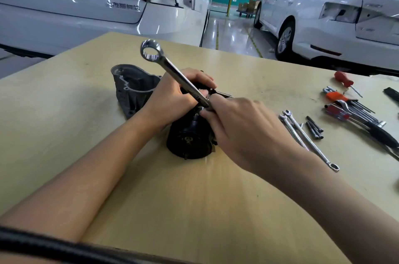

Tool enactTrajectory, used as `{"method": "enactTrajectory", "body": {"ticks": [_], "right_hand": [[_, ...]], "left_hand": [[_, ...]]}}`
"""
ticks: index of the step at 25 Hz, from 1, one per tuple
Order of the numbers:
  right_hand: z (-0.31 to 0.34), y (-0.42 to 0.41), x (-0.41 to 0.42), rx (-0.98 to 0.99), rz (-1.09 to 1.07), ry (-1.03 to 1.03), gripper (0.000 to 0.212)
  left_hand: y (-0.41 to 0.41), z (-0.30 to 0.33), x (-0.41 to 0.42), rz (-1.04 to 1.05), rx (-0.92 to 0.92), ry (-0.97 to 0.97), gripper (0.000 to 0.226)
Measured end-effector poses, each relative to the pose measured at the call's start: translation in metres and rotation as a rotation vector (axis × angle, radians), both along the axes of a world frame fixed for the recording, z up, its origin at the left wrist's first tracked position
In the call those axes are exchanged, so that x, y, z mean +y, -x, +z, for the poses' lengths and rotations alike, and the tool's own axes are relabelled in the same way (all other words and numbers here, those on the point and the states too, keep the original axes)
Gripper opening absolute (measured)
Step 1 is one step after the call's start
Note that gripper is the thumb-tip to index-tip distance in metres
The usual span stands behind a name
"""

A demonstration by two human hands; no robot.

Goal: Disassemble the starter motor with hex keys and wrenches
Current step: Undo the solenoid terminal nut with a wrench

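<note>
The black starter motor (190, 140) lies on the wooden table (64, 112), its grey cast nose housing (131, 86) pointing away to the left. My left hand (174, 95) grips the top of the motor body. My right hand (241, 132) holds the lower end of a chrome combination wrench (172, 71). The wrench slants up and away, its ring end (151, 50) free in the air. Its working end and the fastener are hidden between my hands.
Right of the motor lie two slim wrenches (306, 138), a few black bolts (314, 126), an orange-handled hex key set (343, 99), a red screwdriver (344, 79) and dark-handled pliers (382, 134). Two white cars (86, 4) stand beyond the table's far edge.
</note>
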State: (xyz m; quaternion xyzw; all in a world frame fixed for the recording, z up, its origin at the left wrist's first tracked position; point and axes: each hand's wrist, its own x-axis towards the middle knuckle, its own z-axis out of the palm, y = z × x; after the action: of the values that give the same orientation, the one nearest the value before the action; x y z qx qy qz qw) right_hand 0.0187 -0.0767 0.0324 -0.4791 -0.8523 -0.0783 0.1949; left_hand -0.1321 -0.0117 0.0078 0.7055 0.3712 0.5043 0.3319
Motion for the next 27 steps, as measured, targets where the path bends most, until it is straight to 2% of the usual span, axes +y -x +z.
{"method": "enactTrajectory", "body": {"ticks": [2, 3, 5, 7, 8, 11, 14, 23, 25, 27], "right_hand": [[-0.002, -0.004, 0.000, 0.111, 0.046, -0.007, 0.025], [-0.006, -0.009, -0.001, 0.285, 0.054, -0.020, 0.026], [-0.016, -0.021, -0.008, 0.809, 0.022, -0.001, 0.023], [-0.025, -0.033, -0.019, 1.295, -0.039, 0.145, 0.024], [-0.029, -0.038, -0.024, 1.462, -0.098, 0.245, 0.026], [-0.037, -0.045, -0.023, 1.791, -0.233, 0.524, 0.029], [-0.040, -0.043, -0.018, 1.874, -0.236, 0.623, 0.027], [-0.042, -0.036, -0.020, 1.818, -0.150, 0.611, 0.024], [-0.042, -0.035, -0.021, 1.778, -0.145, 0.588, 0.023], [-0.041, -0.035, -0.021, 1.648, -0.142, 0.518, 0.024]], "left_hand": [[-0.001, -0.001, 0.000, 0.013, -0.009, 0.009, 0.024], [-0.001, -0.001, 0.001, 0.023, -0.012, 0.016, 0.024], [-0.001, 0.000, 0.001, 0.031, -0.001, 0.024, 0.026], [-0.001, 0.000, 0.000, 0.032, 0.018, 0.026, 0.025], [-0.001, 0.001, 0.000, 0.034, 0.024, 0.029, 0.025], [-0.001, 0.002, -0.001, 0.043, 0.037, 0.034, 0.022], [-0.002, 0.003, -0.002, 0.041, 0.036, 0.040, 0.022], [-0.001, 0.002, 0.000, 0.035, 0.027, 0.029, 0.023], [-0.001, 0.001, 0.000, 0.034, 0.026, 0.028, 0.023], [-0.001, 0.001, 0.000, 0.033, 0.027, 0.027, 0.023]]}}
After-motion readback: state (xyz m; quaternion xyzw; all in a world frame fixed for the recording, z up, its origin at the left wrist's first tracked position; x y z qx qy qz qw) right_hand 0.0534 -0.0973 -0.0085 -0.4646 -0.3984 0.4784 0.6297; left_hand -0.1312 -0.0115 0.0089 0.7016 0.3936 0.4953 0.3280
